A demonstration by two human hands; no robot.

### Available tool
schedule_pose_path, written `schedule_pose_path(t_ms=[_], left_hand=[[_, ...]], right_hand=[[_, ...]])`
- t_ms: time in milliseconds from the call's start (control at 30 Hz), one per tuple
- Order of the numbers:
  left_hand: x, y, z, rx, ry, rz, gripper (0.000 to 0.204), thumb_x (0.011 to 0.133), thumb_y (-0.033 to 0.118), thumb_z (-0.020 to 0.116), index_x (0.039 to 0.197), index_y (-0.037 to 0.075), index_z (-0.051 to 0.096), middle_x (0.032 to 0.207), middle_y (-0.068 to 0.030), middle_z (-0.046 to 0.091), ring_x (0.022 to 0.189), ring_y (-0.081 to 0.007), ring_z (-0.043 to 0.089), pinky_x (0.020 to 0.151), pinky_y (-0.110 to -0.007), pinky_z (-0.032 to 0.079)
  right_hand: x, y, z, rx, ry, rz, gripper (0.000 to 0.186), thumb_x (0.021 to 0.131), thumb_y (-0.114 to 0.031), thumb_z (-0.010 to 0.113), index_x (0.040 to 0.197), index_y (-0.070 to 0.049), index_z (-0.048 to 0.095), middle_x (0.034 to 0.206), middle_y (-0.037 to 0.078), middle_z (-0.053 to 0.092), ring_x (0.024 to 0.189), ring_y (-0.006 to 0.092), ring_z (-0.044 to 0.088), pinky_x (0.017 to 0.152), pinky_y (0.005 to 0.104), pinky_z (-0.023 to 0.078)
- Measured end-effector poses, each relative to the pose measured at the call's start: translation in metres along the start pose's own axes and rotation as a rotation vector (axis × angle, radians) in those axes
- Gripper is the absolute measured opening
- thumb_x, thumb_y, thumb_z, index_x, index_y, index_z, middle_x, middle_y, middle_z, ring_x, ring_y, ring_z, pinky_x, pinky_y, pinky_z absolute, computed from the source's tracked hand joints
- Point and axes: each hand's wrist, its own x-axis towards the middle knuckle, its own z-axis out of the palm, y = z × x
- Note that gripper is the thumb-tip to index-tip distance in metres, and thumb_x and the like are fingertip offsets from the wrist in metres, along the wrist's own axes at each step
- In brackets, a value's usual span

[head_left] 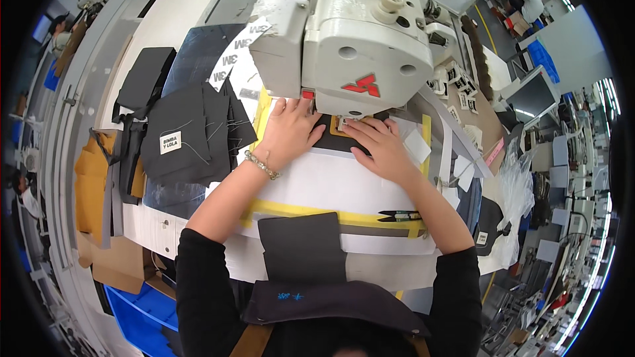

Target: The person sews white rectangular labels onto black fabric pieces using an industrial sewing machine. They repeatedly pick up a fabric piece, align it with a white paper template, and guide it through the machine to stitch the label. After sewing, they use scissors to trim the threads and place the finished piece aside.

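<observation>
Reaches forward with the left forearm (221, 205) and the right forearm (436, 215) both bare and slanting inward from wide-set elbows. Rests the left hand (286, 135) palm down, nearly in line with its wrist, with fingers slightly spread and pointing away from the body and with the thumb angled over to the right. Lays the right hand (385, 152) palm down too, near the left but apart, with fingers slanting forward and leftward and the thumb held away from them.
</observation>
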Motion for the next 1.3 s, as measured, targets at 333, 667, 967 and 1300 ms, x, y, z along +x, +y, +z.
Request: schedule_pose_path(t_ms=[333, 667, 967, 1300], left_hand=[[0.015, -0.01, 0.016, 0.018, 0.117, 0.041, 0.031, 0.089, 0.033, 0.062, 0.111, 0.012, 0.068, 0.114, -0.0101, 0.061, 0.108, -0.0276, 0.054, 0.091, -0.045, 0.038], [0.021, -0.012, 0.013, -0.038, 0.023, -0.022, 0.018, 0.087, 0.023, 0.062, 0.094, 0.009, 0.071, 0.091, -0.0085, 0.068, 0.087, -0.0272, 0.063, 0.075, -0.044, 0.045], [0.02, -0.009, 0.008, -0.08, 0.113, 0.024, 0.021, 0.087, 0.024, 0.062, 0.101, 0.009, 0.069, 0.093, -0.0096, 0.066, 0.088, -0.029, 0.062, 0.078, -0.043, 0.045], [0.003, -0.013, -0.005, -0.065, -0.061, 0.018, 0.024, 0.087, 0.023, 0.065, 0.107, 0.011, 0.069, 0.105, -0.0047, 0.065, 0.099, -0.0219, 0.059, 0.089, -0.045, 0.039]], right_hand=[[0.008, 0.018, 0.006, -0.004, 0.014, -0.007, 0.039, 0.089, -0.025, 0.063, 0.126, -0.014, 0.059, 0.13, 0.001, 0.058, 0.121, 0.0208, 0.05, 0.101, 0.0469, 0.035], [0.012, 0.02, 0.006, -0.01, 0.016, -0.013, 0.035, 0.091, -0.024, 0.06, 0.123, -0.011, 0.061, 0.127, 0.003, 0.06, 0.121, 0.0197, 0.05, 0.102, 0.0463, 0.034], [0.0, 0.019, 0.002, -0.15, 0.092, -0.078, 0.037, 0.09, -0.024, 0.061, 0.125, -0.012, 0.061, 0.128, 0.001, 0.06, 0.117, 0.0174, 0.052, 0.096, 0.0436, 0.036], [-0.005, 0.022, 0.0, -0.044, 0.015, -0.166, 0.036, 0.086, -0.027, 0.065, 0.121, -0.015, 0.062, 0.134, 0.002, 0.056, 0.115, 0.0216, 0.051, 0.093, 0.0413, 0.037]])
